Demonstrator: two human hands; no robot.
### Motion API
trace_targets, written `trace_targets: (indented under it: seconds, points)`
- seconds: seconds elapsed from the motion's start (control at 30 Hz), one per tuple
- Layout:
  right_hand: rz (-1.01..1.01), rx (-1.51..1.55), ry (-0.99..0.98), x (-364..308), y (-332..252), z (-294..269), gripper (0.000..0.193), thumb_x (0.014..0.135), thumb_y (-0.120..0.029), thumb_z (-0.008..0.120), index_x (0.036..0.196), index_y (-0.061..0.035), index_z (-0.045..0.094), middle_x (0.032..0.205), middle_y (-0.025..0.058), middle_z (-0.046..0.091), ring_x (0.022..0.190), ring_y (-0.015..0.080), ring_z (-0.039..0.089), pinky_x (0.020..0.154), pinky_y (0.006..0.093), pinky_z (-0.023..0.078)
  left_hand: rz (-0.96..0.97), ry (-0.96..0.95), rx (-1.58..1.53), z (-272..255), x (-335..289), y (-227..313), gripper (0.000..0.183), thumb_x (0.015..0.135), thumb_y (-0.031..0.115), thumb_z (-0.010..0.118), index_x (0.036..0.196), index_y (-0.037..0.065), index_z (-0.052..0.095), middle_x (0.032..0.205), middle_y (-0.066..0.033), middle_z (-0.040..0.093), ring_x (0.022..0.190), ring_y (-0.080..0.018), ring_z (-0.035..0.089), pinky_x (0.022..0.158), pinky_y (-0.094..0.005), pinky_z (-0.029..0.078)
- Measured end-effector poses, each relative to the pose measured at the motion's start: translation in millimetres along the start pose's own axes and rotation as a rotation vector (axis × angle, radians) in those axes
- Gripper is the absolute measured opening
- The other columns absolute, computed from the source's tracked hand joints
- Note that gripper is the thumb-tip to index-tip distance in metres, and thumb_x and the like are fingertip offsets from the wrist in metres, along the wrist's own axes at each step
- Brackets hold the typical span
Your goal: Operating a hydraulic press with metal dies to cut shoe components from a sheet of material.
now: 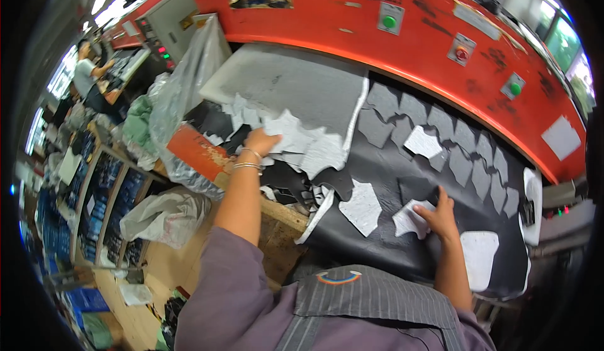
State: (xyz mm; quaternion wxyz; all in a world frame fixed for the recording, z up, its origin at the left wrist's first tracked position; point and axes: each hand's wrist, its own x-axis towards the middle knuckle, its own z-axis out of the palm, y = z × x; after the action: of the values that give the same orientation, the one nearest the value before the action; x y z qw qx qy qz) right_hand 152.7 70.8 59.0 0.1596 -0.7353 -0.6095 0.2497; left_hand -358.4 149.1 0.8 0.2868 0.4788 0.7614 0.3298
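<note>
My left hand (pixel 260 144) lies at the edge of a pile of light grey cut pieces (pixel 294 138), its thumb stretched out over them. Its other fingers partly hide among the pieces. On the black sheet material (pixel 393 250), my right hand (pixel 442 217) has thumb and forefinger apart. The thumb touches a small white-backed cut piece (pixel 408 222), while the forefinger reaches a dark piece (pixel 415 190). Between the hands lies another white-backed piece (pixel 362 207). A curved black piece (pixel 335 180) sits beside the pile.
A red machine beam (pixel 327 33) with green and red buttons spans the far side. Rows of grey cut pieces (pixel 462 134) lie on the sheet below it. A white rounded panel (pixel 479 260) is at right. Plastic wrapping (pixel 189 93), shelves (pixel 104 206) and a person (pixel 91 77) are at left.
</note>
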Motion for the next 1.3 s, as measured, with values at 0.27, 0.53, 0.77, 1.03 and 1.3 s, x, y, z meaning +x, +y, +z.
trace_targets:
  seconds: [0.27,0.53,0.77,1.03,1.3]
  points:
    - [-0.059,0.000,-0.159,0,-77,37,0.116,0.058,-0.046,0.087,0.145,-0.0015,0.025,0.129,0.0301,0.036,0.120,0.0433,0.042,0.102,0.0443,0.039,-0.090,0.059,0.094,31,19,8,0.069,0.066,0.026,0.082,0.119,-0.008,0.053,0.111,-0.0199,0.063,0.099,-0.0270,0.062,0.087,-0.0342,0.050]
    - [-0.229,0.037,-0.290,-8,-123,63,0.119,0.058,-0.036,0.089,0.147,-0.0030,0.017,0.128,0.0316,0.033,0.120,0.0444,0.039,0.102,0.0461,0.038,-0.032,-0.320,-0.187,65,-38,83,0.068,0.065,0.014,0.085,0.122,-0.003,0.052,0.112,-0.0114,0.064,0.101,-0.0188,0.061,0.090,-0.0307,0.048]
    - [-0.321,0.514,-0.264,17,-117,106,0.110,0.060,-0.004,0.085,0.147,-0.0071,0.018,0.128,0.0198,0.049,0.117,0.0272,0.050,0.097,0.0357,0.041,-0.079,-0.412,-0.725,73,-83,112,0.063,0.072,-0.002,0.075,0.127,-0.004,0.045,0.117,-0.0115,0.060,0.105,-0.0175,0.059,0.093,-0.0305,0.047]
    - [-0.517,0.665,-0.336,41,-237,72,0.082,0.060,0.007,0.078,0.133,-0.0084,0.044,0.124,0.0115,0.053,0.112,0.0212,0.052,0.098,0.0306,0.041,0.091,-0.257,-1.075,-14,-68,121,0.051,0.075,-0.001,0.073,0.121,-0.002,0.049,0.112,-0.0100,0.062,0.101,-0.0178,0.061,0.090,-0.0311,0.049]
    - [-0.688,0.413,-0.346,58,-362,144,0.091,0.070,-0.027,0.081,0.143,-0.0102,0.031,0.134,0.0255,0.044,0.126,0.0385,0.043,0.104,0.0400,0.039,0.120,-0.217,-0.750,-162,42,-5,0.089,0.072,0.008,0.079,0.142,-0.002,0.025,0.137,-0.0182,0.045,0.126,-0.0253,0.044,0.106,-0.0374,0.036]
